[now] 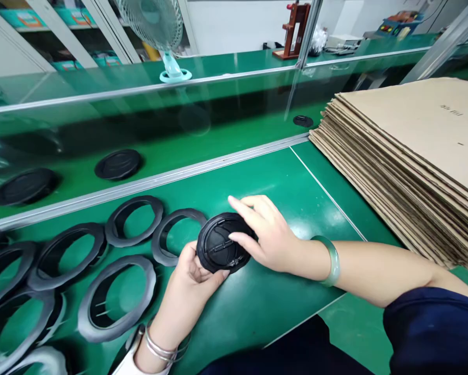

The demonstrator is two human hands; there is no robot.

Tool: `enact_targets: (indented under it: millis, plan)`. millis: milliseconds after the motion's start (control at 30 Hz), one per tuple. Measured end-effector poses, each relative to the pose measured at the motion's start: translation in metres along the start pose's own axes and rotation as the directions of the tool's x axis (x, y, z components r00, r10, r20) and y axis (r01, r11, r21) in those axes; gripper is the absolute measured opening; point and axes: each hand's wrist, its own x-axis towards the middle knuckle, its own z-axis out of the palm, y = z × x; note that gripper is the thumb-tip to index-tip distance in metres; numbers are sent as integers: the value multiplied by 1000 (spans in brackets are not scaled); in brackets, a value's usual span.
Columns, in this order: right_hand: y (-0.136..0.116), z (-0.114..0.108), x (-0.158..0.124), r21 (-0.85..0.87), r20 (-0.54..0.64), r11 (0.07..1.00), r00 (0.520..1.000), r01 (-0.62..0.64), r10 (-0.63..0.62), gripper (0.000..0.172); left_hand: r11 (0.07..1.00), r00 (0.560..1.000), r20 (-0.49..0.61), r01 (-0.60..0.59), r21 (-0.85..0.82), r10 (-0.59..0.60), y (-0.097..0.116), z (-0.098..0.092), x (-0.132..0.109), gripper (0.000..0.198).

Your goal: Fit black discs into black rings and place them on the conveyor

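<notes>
My left hand (197, 289) grips a round black plastic disc (218, 245) by its lower left edge, with the thumb at its near rim. Raised ribs and a bar across the middle show on its upward face. At the disc's right side is my right hand (263, 232), its thumb over the face and its index finger stretched out above the rim. Whether that thumb presses on the disc I cannot tell. Left of my hands lie several black rings, among them a wide ring (88, 312) and a smaller ring (158, 245) partly behind the disc.
Beyond a metal rail (171, 177) runs a green belt bearing black discs, one (119, 164) at centre left and another (303, 121) farther right. A tall stack of cardboard sheets (409, 135) stands at right. A fan (175, 75) is on the bench behind.
</notes>
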Motion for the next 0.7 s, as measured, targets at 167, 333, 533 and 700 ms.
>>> enact_targets:
  millis: [167,333,533,700]
  plan:
    - [15,12,8,223,181,933,952,-283,245,24,995,999,29,-37,95,34,-7,-2,-1,61]
    - [12,16,10,345,191,866,931,-361,312,9,971,996,31,-84,223,79,-16,-7,-1,67]
    - [12,24,9,429,124,805,909,-410,397,18,971,996,76,-64,231,47,-12,-5,-1,68]
    - [13,22,11,492,167,751,895,-440,414,22,981,995,88,-51,186,35,-9,-4,-2,67]
